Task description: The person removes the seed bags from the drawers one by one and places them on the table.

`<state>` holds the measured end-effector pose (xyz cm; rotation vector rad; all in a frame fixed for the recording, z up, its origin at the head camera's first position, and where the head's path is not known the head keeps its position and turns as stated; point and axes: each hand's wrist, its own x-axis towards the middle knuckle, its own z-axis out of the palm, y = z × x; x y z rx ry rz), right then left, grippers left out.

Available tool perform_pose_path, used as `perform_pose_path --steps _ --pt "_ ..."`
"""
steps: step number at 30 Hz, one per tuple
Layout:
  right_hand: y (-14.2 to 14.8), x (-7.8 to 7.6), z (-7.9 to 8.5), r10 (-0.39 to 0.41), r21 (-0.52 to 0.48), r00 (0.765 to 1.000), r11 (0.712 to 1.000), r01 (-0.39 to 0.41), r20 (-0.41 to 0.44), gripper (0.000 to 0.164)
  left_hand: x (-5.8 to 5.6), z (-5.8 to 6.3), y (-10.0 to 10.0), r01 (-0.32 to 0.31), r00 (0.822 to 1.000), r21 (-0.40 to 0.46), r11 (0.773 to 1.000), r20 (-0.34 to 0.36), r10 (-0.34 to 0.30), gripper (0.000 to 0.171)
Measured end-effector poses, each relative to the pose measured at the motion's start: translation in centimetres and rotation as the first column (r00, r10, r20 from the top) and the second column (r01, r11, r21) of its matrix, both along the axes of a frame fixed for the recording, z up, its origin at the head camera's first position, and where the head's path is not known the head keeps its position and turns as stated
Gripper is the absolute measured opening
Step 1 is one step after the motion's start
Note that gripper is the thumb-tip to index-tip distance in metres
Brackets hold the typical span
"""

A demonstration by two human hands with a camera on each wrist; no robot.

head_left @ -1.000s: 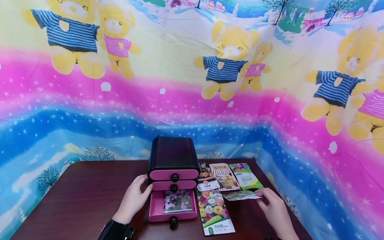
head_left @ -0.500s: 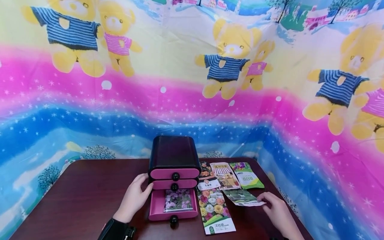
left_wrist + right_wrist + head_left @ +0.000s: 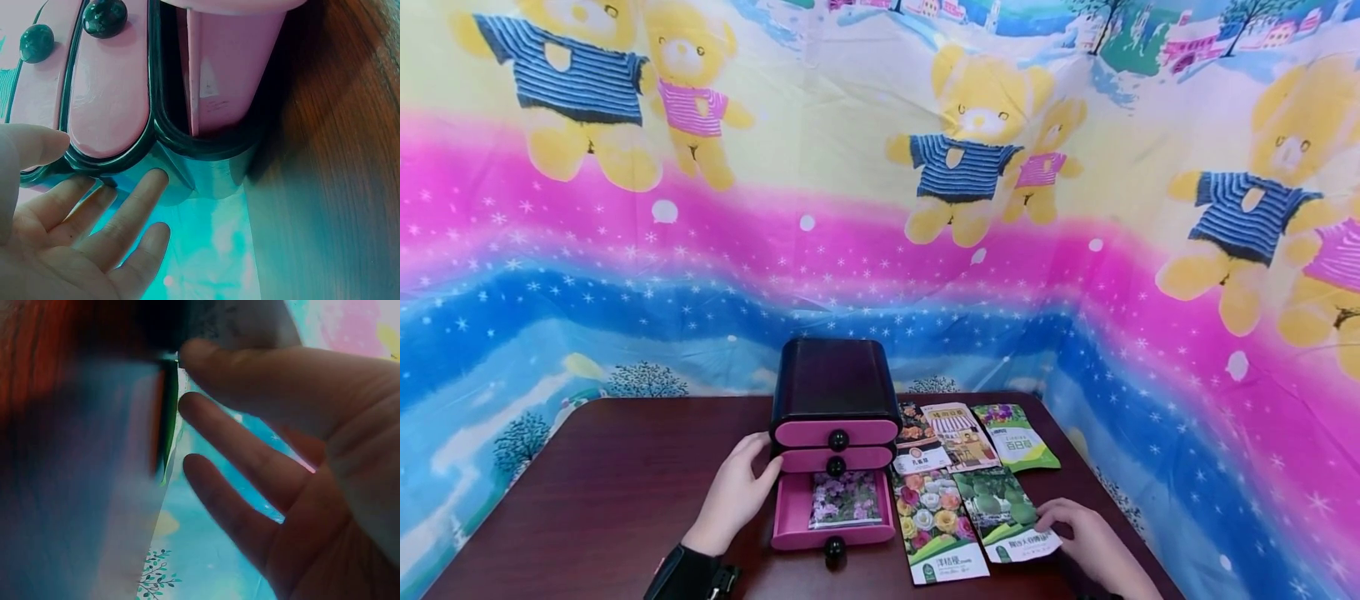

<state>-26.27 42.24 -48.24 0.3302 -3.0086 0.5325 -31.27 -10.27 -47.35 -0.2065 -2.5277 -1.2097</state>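
Note:
A black drawer cabinet [image 3: 835, 379] with pink drawer fronts stands mid-table in the head view. Its bottom drawer [image 3: 793, 508] is pulled out and holds a packet with purple flowers [image 3: 846, 500]. My left hand [image 3: 733, 492] rests against the cabinet's left side, fingers extended; the left wrist view shows the fingers [image 3: 119, 228] spread along it. On the right, my right hand [image 3: 1086, 533] pinches the lower right corner of a green seed packet [image 3: 1000, 504], which lies flat or nearly flat. Immediately left of it is a rose-patterned seed packet [image 3: 936, 521].
Behind these lie an orange-flower packet [image 3: 920, 437], a packet with a striped awning [image 3: 961, 437] and a green-and-purple packet [image 3: 1017, 437]. The brown table [image 3: 625, 475] meets a bear-printed cloth [image 3: 850, 250] at its back and right edges.
My right hand has brought the green seed packet down towards me, from tilted nearly edge-on to face up beside the rose-patterned one. The left hand has stayed on the cabinet.

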Motion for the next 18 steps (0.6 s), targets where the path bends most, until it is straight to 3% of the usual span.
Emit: perform_pose_path --steps 8,13,18 --pt "0.4 -0.4 -0.4 0.082 0.000 0.993 0.997 -0.082 0.089 0.034 0.1 0.2 0.0 0.010 0.999 0.004 1.000 0.041 -0.010 0.046" --pt "0.4 -0.2 -0.6 0.132 0.015 0.990 0.991 -0.133 0.049 0.039 0.1 0.2 -0.1 0.018 0.998 0.007 1.000 0.060 -0.018 0.047" --pt "-0.8 -0.2 -0.1 0.038 0.023 0.999 0.999 -0.037 -0.006 0.032 0.0 0.2 -0.1 0.018 0.997 0.014 1.000 0.071 -0.019 0.047"
